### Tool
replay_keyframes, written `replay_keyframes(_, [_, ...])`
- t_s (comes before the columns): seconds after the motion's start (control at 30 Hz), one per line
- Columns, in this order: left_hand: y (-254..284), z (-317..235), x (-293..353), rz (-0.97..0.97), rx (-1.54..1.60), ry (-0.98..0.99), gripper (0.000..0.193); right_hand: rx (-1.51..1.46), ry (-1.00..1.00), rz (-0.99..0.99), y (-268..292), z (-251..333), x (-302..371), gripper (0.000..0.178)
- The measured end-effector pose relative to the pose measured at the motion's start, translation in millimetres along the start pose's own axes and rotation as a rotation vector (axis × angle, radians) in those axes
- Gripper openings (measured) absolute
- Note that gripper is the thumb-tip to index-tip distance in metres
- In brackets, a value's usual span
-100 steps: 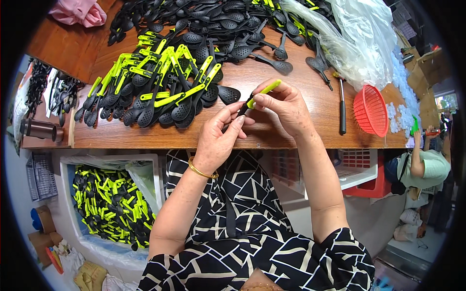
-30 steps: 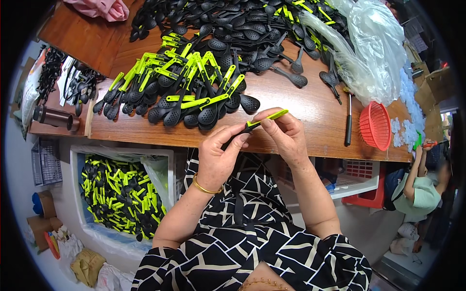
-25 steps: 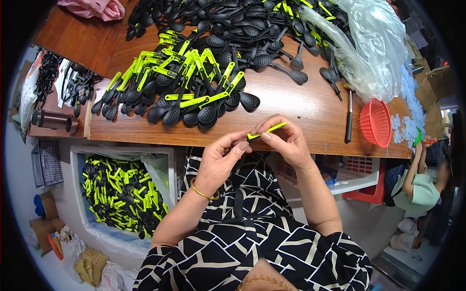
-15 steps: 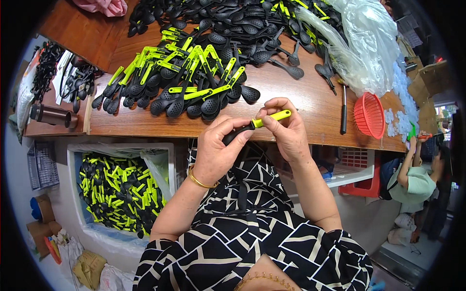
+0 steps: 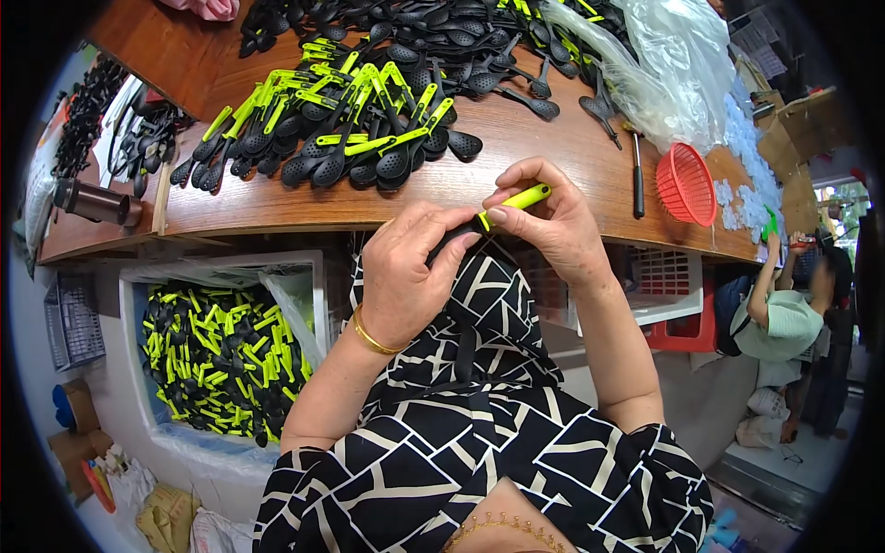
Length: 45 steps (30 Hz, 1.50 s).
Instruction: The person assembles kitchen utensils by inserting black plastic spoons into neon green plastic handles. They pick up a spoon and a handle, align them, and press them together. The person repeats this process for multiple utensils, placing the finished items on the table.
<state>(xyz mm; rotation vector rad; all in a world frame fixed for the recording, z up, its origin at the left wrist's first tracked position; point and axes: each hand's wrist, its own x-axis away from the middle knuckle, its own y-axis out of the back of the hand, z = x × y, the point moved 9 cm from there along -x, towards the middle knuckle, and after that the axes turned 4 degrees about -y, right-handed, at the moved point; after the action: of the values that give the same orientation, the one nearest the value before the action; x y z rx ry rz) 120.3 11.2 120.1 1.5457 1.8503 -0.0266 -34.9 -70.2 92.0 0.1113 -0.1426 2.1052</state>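
A spoon with a black shaft and a lime-green handle (image 5: 530, 196) is held just off the table's front edge. My left hand (image 5: 406, 258) is closed round its black shaft, which hides the spoon's head. Fingers and thumb of my right hand (image 5: 551, 219) pinch the green handle from both sides, near where it meets the black part. Just beyond my hands lies a heap of black perforated spoons with green handles (image 5: 392, 166), some of the handles bent at an angle.
Behind are many black perforated spoons (image 5: 452, 37) and clear plastic bags (image 5: 678, 74). To the right lie a black-handled screwdriver (image 5: 638, 184) and a red basket (image 5: 687, 184). At lower left stands a white box (image 5: 320, 295) full of green-and-black pieces. Another person (image 5: 779, 318) is at far right.
The view has shifted, so the table sits slightly higher in it. My right fingers have moved closer round the green handle; both hands still hold the spoon.
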Motion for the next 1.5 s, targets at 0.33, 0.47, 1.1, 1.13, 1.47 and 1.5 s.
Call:
replay_keyframes(0.33, [-47.2,54.5,44.6,0.253,0.710,0.559,0.027,-0.056,-0.004,0.060,-11.0,-27.3,4.0,0.053])
replay_keyframes(0.47, [-59.7,86.8,74.8,0.325,0.742,0.739,0.021,0.090,0.007,0.147,-28.5,-47.3,-4.2,0.063])
replay_keyframes(1.1, [-87.3,117.9,97.8,0.114,1.445,1.078,0.036,0.777,0.415,0.098,-41.5,-54.0,-45.0,0.031])
replay_keyframes(1.13, [-85.6,118.0,98.8,0.103,1.629,1.069,0.038,0.769,0.373,0.116,-42.0,-42.7,-46.6,0.024])
replay_keyframes(1.47, [-88.3,149.7,106.6,0.329,1.162,1.025,0.034,0.921,0.335,0.400,-43.4,-54.3,-61.0,0.017])
replay_keyframes(1.5, [-85.8,153.3,105.5,0.292,1.036,0.938,0.034,0.918,0.314,0.407,-45.0,-55.3,-64.9,0.017])
